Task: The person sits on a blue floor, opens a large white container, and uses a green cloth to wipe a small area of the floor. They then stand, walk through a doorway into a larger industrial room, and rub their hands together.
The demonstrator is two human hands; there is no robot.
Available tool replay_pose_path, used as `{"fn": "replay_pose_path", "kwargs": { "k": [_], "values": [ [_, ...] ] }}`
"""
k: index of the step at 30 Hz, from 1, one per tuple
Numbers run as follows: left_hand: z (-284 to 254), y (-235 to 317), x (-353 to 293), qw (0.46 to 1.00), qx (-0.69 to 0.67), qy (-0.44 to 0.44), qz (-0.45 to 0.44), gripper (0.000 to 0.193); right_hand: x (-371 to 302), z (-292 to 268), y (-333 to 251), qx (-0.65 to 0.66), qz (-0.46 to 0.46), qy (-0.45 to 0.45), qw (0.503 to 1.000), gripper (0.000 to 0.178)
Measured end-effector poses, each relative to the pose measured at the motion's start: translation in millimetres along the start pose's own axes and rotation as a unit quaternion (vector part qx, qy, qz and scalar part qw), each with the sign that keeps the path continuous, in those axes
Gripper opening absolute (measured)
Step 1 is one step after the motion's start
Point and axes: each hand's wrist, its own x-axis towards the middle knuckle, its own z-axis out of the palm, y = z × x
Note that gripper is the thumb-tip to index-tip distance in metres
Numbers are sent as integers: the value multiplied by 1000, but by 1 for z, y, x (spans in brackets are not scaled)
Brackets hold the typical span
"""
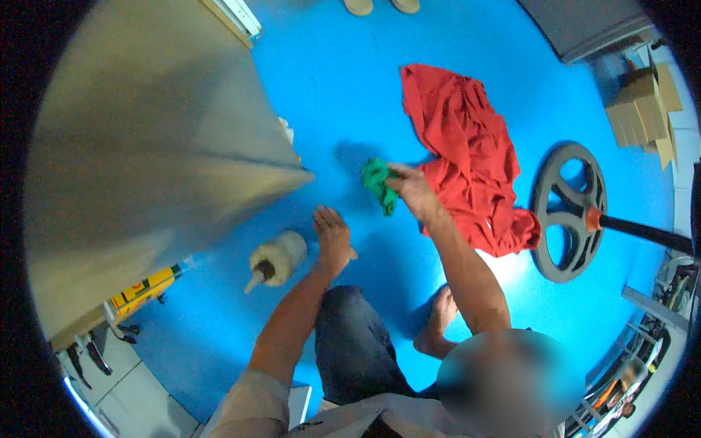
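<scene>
My right hand (415, 193) pinches a crumpled green cloth (378, 182) above the blue floor. My left hand (334, 239) has its fingers stretched out and the thumb apart, and holds nothing. Beside it, to the left, lies a cream-coloured cylinder (290, 250) with a dark centre and a pale thin rod sticking out of its near end. A rumpled red cloth (471, 139) is spread on the floor to the right of the green cloth, partly behind my right forearm.
A grey spoked wheel-shaped base (542, 212) with a black pole (642, 233) stands at right. Cardboard boxes (637, 113) sit beyond it. A large tan panel (146, 139) fills the left, above a yellow box (144, 290). Two tan shoes (358, 6) show at the far edge.
</scene>
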Motion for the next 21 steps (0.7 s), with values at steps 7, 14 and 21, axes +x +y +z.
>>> {"fn": "replay_pose_path", "kwargs": {
  "k": [7,14,21],
  "values": [
    [39,-22,-4,995,2,96,-32,127,-112,11,-4,492,-63,-142,857,49],
    [-19,0,-28,997,-78,-10,-16,115,-175,-19,39,452,-106,-72,883,54],
    [1,-14,-100,959,-228,34,165,68,-184,-55,62,147,-139,121,972,45]
  ]
}}
